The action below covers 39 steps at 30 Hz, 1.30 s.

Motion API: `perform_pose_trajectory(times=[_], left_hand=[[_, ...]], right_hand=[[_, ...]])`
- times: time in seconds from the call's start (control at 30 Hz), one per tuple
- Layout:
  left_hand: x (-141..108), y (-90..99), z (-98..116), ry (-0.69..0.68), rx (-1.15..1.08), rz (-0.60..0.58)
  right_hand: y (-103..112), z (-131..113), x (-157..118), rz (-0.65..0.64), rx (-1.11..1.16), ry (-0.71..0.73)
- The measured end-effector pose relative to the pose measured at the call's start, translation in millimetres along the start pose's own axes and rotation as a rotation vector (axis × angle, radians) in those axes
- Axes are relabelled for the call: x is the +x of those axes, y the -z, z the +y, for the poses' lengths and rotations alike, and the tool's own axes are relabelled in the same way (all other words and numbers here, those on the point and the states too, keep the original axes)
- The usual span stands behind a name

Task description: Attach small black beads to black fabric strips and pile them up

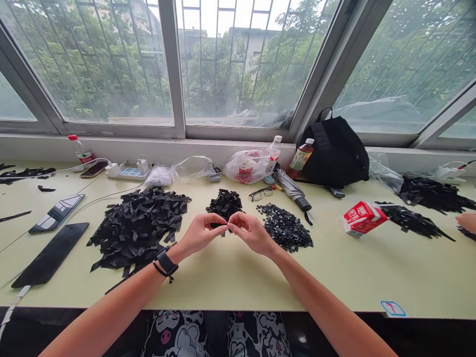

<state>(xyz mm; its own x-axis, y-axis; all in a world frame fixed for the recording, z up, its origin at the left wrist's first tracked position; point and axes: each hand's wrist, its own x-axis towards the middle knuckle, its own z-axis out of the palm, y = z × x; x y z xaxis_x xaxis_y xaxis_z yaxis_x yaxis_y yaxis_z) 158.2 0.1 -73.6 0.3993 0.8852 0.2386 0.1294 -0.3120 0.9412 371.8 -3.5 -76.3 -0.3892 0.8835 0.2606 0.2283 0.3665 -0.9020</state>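
My left hand (203, 230) and my right hand (250, 230) meet fingertip to fingertip above the table. Both are pinched closed, and whatever sits between the fingertips is too small to make out. Just behind them lies a small pile of black fabric pieces (224, 201). A large heap of black strips (139, 225) spreads out to the left of my left hand. Small shiny black round parts (286, 227) form a pile to the right of my right hand.
Phones (55, 213), a power strip (130, 172), a plastic bag (247, 166), glasses (261, 193), an umbrella (292, 188), bottles and a backpack (334, 148) stand along the back. A red carton (363, 218) is at right. Another person's hand (467, 221) shows at the right edge.
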Motion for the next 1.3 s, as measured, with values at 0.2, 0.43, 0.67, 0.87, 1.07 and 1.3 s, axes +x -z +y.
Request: perform_pose_trajectory(times=[0.2,0.43,0.67,0.87,1.07,1.3], left_hand=[[0,0.2,-2,-0.057,0.006,0.04],[-1,-0.4,-2,-0.09,0.079,0.068],[-2,-5.0,-4,-0.08,0.116,0.118],[-3,-6.0,-3,-0.101,0.129,0.147],[-6,-8.0,-2,-0.131,0.143,0.134],[-6,-7.9,-1,-0.15,0.163,0.134]], right_hand=[[-6,1,-1,0.04,0.029,0.016],[-5,4,0,0.04,0.087,-0.005],[-3,2,2,0.0,0.051,0.004],[50,14,10,0.282,-0.421,0.067],[123,51,3,0.366,-0.919,-0.172],[151,64,-8,0.254,-0.941,-0.334]])
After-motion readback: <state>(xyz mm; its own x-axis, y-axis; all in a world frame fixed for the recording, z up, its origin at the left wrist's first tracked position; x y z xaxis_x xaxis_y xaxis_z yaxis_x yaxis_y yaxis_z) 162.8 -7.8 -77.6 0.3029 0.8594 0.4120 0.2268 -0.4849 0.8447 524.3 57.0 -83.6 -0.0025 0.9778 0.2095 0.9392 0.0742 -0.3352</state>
